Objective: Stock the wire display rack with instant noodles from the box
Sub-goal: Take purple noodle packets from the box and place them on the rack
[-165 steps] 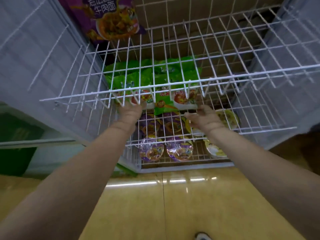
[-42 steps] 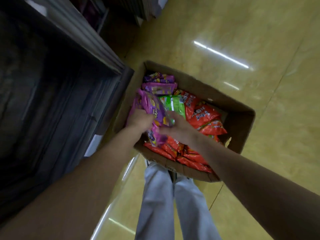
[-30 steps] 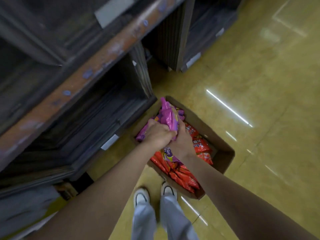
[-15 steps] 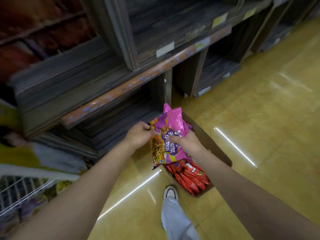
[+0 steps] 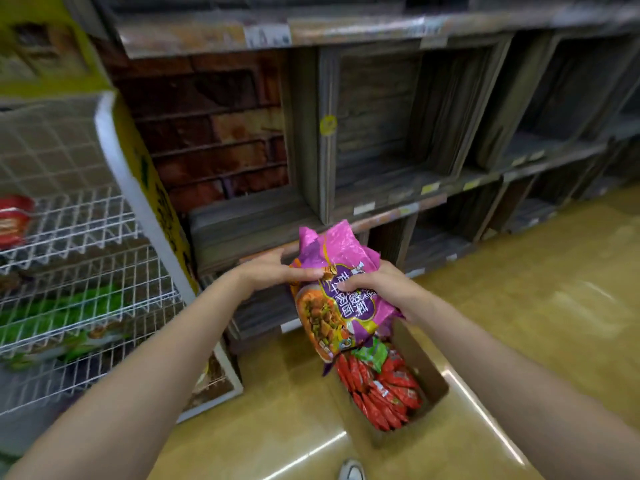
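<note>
Both hands hold a bundle of purple noodle packets (image 5: pixel 341 292) in front of the chest, above the near end of the cardboard box (image 5: pixel 420 367) on the floor. The left hand (image 5: pixel 273 271) pinches the bundle's left edge, its thumb lying across the printed face; the right hand (image 5: pixel 375 289) has its fingers curled round the right side, so both are closed on the same bundle. How many packets it contains I cannot tell. The bundle's long axis runs roughly up and down, tilted a little, with the crinkled pink end at the top and the end showing the noodle picture hanging toward the box. The box holds red packets (image 5: pixel 381 393) and 1 green packet (image 5: pixel 372 353). The wire display rack (image 5: pixel 79 258) stands well off to the left of the hands, nearer the left arm, with green packets (image 5: pixel 65 306) on a middle tier and a red cup (image 5: pixel 14 220) higher up. The next move, I judge, is a carry leftward across the body, and the bundle would probably need turning to lie flat on a tier. Dark wooden shelving (image 5: pixel 398 150) fills the background straight ahead.
</note>
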### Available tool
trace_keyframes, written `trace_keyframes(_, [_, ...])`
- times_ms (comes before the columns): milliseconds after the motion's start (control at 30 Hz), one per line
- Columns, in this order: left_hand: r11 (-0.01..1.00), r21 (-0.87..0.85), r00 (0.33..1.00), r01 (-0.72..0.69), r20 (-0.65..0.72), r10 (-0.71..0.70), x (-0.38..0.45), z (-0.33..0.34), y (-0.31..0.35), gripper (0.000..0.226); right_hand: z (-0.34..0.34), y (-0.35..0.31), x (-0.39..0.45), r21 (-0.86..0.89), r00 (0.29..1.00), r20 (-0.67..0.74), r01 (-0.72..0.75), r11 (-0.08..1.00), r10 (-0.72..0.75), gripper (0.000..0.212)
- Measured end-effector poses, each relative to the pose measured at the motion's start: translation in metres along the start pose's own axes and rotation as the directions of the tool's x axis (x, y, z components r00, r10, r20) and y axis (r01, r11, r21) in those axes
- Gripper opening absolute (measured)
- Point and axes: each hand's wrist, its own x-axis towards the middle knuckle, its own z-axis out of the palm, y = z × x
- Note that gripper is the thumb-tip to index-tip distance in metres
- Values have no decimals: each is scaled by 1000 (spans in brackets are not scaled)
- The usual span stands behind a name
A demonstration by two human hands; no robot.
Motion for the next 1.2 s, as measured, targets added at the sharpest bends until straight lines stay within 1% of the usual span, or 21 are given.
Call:
trace_keyframes(33, [999,-54,997,-6,73,10,-15,-7,10,83,1,-18,-10,-41,999,40,10,999,-9,31])
trace_keyframes(67, [993,-117,991,-9,132,25,-28,-15,16,85,3,-37,-19,-76,996,87,22,997,-16,28])
trace_keyframes(100, [986,-166,987,-21,155,47,-42,-21,21,94,4,-54,-26,-107,991,136,35,994,-20,26])
trace_keyframes(133, [977,-209,987,-33,147,64,-52,-26,22,101,5,-70,-32,-131,984,177,44,990,-20,24])
trace_keyframes(167, [966,-254,990,-46,120,79,-60,-31,20,104,7,-84,-36,-155,976,215,52,987,-18,22])
trace_keyframes(233, [935,-347,997,-65,11,74,-76,-34,15,104,12,-106,-40,-184,963,270,57,981,-6,16])
trace_keyframes(333, [868,-489,990,-91,-136,28,-93,-28,8,105,20,-122,-39,-215,942,335,71,974,5,18])
trace_keyframes(400, [814,-571,985,-109,-170,13,-100,-20,8,94,21,-128,-40,-234,933,360,65,970,24,18])
trace_keyframes(467, [775,-620,983,-120,-182,7,-107,-9,18,77,16,-134,-45,-237,930,364,44,970,47,23])
trace_keyframes(567, [722,-679,976,-137,-215,-17,-108,15,44,38,-11,-137,-56,-137,950,311,14,991,30,38])
trace_keyframes(633, [693,-711,976,-118,-210,-50,-102,33,59,26,-36,-135,-63,-71,954,298,16,997,6,51])
trace_keyframes(733, [669,-739,978,-82,-188,-87,-91,66,78,31,-73,-123,-78,35,959,283,-18,999,7,63])
trace_keyframes(800, [656,-745,971,-117,-224,-82,-83,86,90,40,-96,-109,-84,179,971,238,-33,983,-10,66])
trace_keyframes(867, [649,-741,954,-173,-291,-78,-71,101,102,55,-117,-94,-85,384,984,169,-9,923,-61,70])
trace_keyframes(933, [626,-744,932,-232,-355,-77,-62,115,115,67,-135,-79,-88,535,990,50,84,841,-130,66])
trace_keyframes(967, [615,-748,923,-250,-376,-82,-57,124,120,71,-144,-73,-89,535,987,-3,137,834,-160,61])
trace_keyframes(1000, [601,-756,915,-262,-393,-96,-53,133,125,73,-152,-65,-89,481,983,-32,175,859,-182,59])
trace_keyframes(1033, [576,-768,904,-278,-413,-114,-47,141,127,67,-161,-56,-89,393,980,-32,192,899,-195,61])
trace_keyframes(1100, [540,-782,876,-311,-457,-157,-39,158,132,53,-174,-40,-88,187,986,56,147,971,-160,71])
trace_keyframes(1133, [547,-775,866,-317,-472,-167,-35,167,133,56,-179,-33,-88,113,986,111,111,987,-124,76])
trace_keyframes(1200, [610,-729,860,-310,-488,-146,-28,183,136,71,-187,-18,-86,45,981,170,85,995,-92,87])
